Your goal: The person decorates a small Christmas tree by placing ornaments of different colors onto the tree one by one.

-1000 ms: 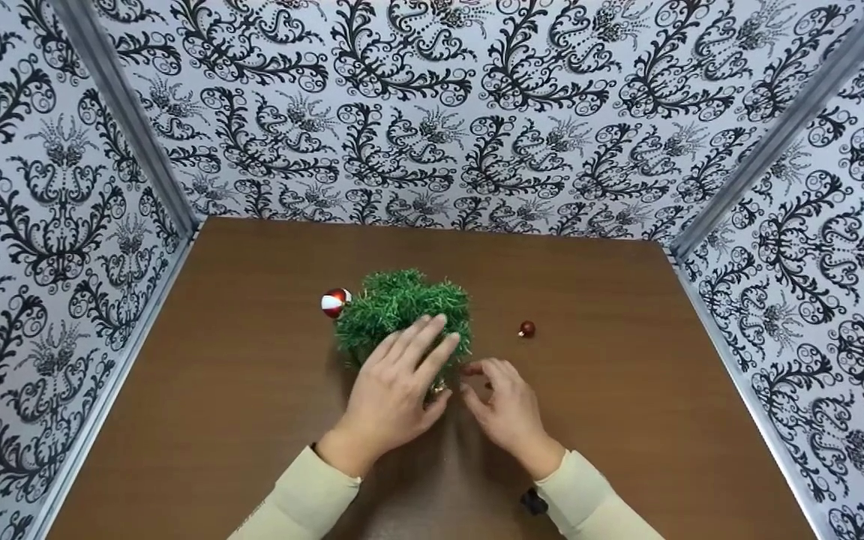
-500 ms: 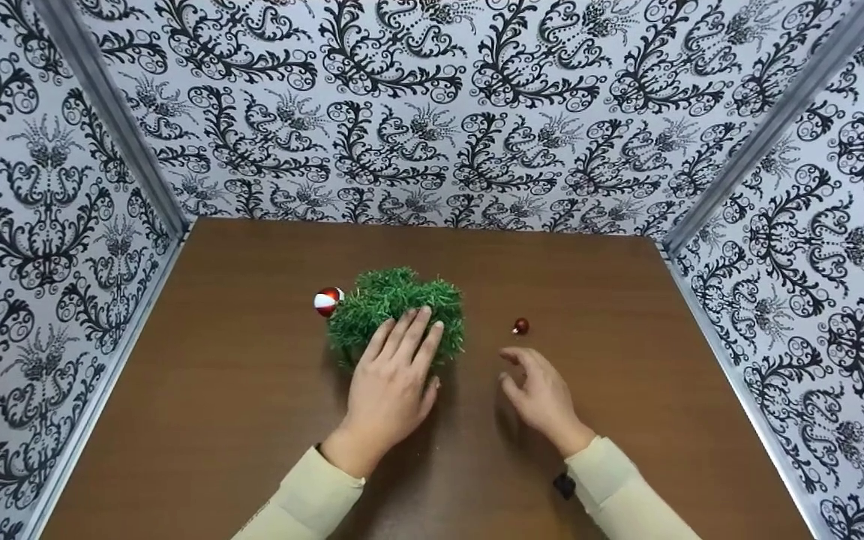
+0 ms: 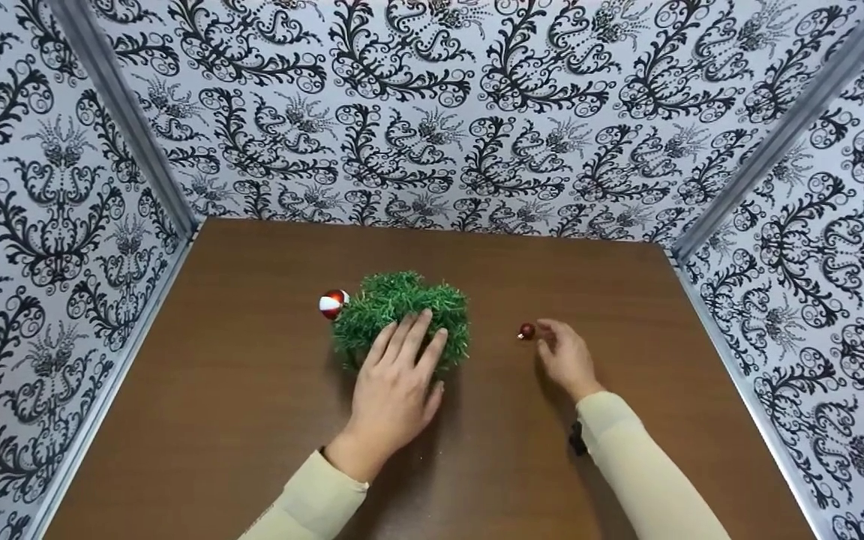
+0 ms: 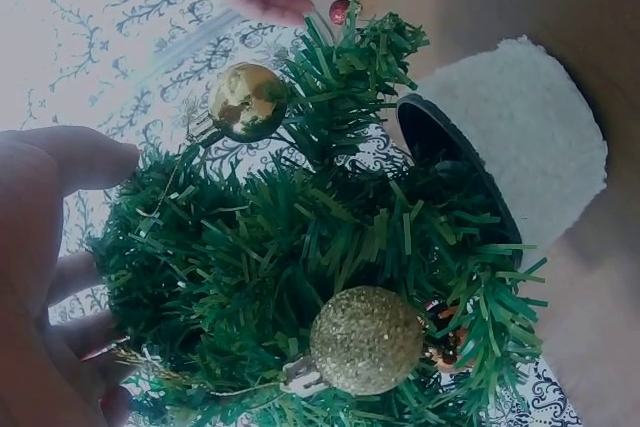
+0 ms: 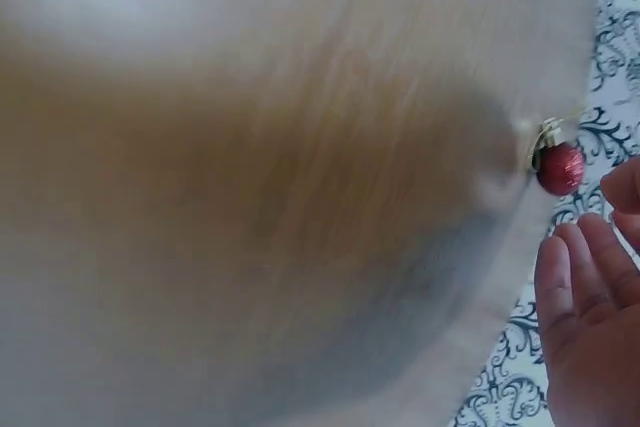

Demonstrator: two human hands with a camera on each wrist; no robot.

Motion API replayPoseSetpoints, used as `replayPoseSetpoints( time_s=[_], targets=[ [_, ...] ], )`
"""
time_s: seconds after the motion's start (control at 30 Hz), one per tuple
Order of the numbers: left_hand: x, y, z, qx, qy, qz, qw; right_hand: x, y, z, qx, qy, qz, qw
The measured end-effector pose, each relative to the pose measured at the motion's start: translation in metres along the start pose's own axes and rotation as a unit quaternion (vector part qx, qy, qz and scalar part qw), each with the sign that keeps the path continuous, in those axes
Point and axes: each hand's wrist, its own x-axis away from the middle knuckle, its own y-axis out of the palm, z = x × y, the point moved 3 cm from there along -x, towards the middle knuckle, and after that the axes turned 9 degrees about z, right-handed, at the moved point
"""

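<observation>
A small artificial Christmas tree [image 3: 406, 304] stands near the middle of the table. My left hand [image 3: 394, 390] rests against its near side with the fingers spread straight over the green branches. In the left wrist view a shiny gold bauble [image 4: 247, 102] and a glittery gold bauble [image 4: 367, 340] hang on the tree, above its white pot [image 4: 525, 137]. A red-and-white bauble [image 3: 334, 304] sticks out at the tree's left. To the right lies a small red bauble [image 3: 526, 331] with a gold cap and loop. Beside it is my right hand [image 3: 568, 360], fingers loosely bent, holding nothing.
The brown wooden table [image 3: 252, 360] is walled on three sides by white panels with black scrolls [image 3: 432, 150]. Grey metal posts [image 3: 128, 112] stand at the back corners. A small black object [image 3: 577, 439] sits at the right wrist.
My right hand has moved away from the tree, to the right and farther back, to the small red bauble. The left hand stays on the tree.
</observation>
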Motion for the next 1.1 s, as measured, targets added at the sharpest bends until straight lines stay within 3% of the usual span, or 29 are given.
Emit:
replayPoseSetpoints(
  time_s=[0.17, 0.33, 0.67, 0.93, 1.1],
  targets=[
    [0.000, 0.000, -0.001, 0.000, 0.001, 0.001, 1.0000, -0.009, 0.007, 0.004, 0.049, 0.005, -0.040, 0.998],
    [-0.001, 0.000, 0.000, -0.004, 0.000, -0.013, 0.9999, -0.014, 0.008, 0.006, 0.068, -0.012, -0.045, 0.997],
    [0.001, -0.001, -0.004, -0.008, -0.001, -0.011, 0.9999, -0.022, 0.017, 0.003, 0.071, -0.043, -0.050, 0.995],
    [0.000, -0.001, -0.005, -0.025, 0.003, -0.021, 0.9995, -0.023, 0.018, 0.004, 0.068, -0.041, -0.069, 0.994],
    [0.001, -0.002, -0.005, -0.005, -0.009, -0.012, 0.9999, -0.023, 0.021, 0.007, 0.064, -0.062, -0.050, 0.995]
  ],
)
